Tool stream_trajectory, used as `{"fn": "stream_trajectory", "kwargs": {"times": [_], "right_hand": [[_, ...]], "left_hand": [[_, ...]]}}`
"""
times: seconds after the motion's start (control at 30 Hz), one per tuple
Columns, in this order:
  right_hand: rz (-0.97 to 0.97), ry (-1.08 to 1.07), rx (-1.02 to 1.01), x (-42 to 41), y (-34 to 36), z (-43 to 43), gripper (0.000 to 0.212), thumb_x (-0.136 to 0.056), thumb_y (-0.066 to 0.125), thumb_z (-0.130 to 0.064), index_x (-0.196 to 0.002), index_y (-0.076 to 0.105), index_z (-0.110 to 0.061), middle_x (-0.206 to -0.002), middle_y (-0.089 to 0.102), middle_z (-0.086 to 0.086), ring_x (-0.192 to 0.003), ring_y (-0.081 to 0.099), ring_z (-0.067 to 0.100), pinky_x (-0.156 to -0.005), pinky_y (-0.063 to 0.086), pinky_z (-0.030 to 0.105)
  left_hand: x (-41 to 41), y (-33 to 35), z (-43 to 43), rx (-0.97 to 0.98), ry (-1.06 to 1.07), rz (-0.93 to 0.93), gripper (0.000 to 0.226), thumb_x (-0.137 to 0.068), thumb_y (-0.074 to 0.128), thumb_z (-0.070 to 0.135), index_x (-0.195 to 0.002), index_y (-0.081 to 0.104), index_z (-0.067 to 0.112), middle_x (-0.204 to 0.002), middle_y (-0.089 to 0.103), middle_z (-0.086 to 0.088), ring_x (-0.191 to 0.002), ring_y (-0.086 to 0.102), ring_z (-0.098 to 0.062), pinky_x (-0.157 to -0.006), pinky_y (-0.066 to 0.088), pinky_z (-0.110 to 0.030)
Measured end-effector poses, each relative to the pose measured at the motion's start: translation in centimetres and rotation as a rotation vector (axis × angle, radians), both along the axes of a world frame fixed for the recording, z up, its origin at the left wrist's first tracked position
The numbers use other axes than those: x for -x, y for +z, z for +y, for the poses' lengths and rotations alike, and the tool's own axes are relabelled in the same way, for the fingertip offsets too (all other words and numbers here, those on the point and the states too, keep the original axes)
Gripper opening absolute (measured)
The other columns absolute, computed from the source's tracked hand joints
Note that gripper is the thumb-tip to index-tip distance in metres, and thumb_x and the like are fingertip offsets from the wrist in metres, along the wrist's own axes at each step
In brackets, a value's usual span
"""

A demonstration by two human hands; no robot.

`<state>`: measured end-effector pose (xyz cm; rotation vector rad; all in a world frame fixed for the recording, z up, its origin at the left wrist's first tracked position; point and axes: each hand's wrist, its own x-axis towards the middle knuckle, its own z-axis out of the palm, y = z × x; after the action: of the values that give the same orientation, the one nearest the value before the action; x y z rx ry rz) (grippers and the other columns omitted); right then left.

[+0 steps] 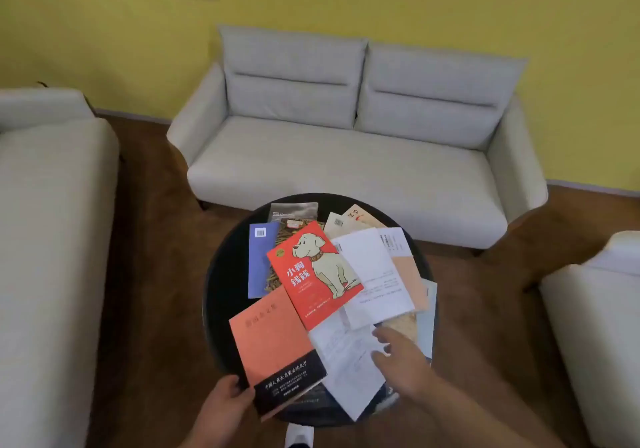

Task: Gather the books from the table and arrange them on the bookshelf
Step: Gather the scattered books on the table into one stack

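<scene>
Orange book (273, 340) lies between hands (225, 404) (398, 361), left gripping.

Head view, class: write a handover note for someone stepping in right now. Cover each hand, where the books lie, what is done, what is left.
Left hand grips the near corner of the orange book at the table's near edge.
Right hand, fingers relaxed, hovers over the white book; contact unclear.
The books lie scattered and overlapping on the round black table, the red dog book on top.
Done: nothing shelved that shows; bookshelf out of view.
Left: gather every book, carry to the shelf, arrange.
</scene>
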<state>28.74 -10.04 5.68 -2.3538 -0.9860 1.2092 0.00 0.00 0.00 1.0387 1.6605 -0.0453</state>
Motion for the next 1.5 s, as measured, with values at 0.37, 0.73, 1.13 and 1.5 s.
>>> {"fn": "stream_trajectory", "kwargs": {"times": [0.37,0.73,1.13,1.5], "right_hand": [[-0.143,0.024,-0.006,-1.9,-1.4,13.1,0.052,-0.094,0.063,-0.035,-0.14,0.047,-0.017,-0.136,0.057,0.007,-0.121,0.059,0.027,-0.099,0.054,0.043],[0.046,0.083,0.032,-2.9,-1.5,15.1,0.029,-0.105,0.044,-0.026,-0.128,0.051,-0.01,-0.127,0.063,0.009,-0.1,0.058,0.019,-0.073,0.046,0.027],[0.34,-0.2,-0.272,-3.8,3.0,12.2,0.025,-0.105,0.049,-0.032,-0.128,0.06,-0.037,-0.113,0.075,-0.012,-0.094,0.076,0.012,-0.077,0.064,0.035],[0.424,-0.215,-0.139,-1.5,6.0,7.0,0.019,-0.102,0.056,-0.033,-0.12,0.059,-0.036,-0.114,0.073,-0.01,-0.096,0.076,0.02,-0.086,0.062,0.044]], "left_hand": [[-0.7,-5.2,5.5,0.295,0.248,-0.169,0.027,-0.096,0.058,0.012,-0.122,0.058,0.006,-0.115,0.071,-0.016,-0.104,0.07,-0.034,-0.085,0.059,-0.046],[-1.8,-1.6,4.6,0.221,0.539,-0.354,0.025,-0.105,0.047,0.018,-0.128,0.052,0.012,-0.116,0.069,-0.018,-0.105,0.067,-0.037,-0.077,0.056,-0.047],[-1.2,1.8,6.6,0.031,0.518,-0.464,0.022,-0.104,0.051,0.024,-0.121,0.059,0.015,-0.113,0.071,-0.021,-0.103,0.067,-0.042,-0.081,0.056,-0.052],[-1.7,3.1,8.6,-0.007,0.38,-0.592,0.031,-0.1,0.058,0.031,-0.125,0.06,0.013,-0.11,0.076,-0.018,-0.1,0.073,-0.038,-0.082,0.059,-0.05]]}}
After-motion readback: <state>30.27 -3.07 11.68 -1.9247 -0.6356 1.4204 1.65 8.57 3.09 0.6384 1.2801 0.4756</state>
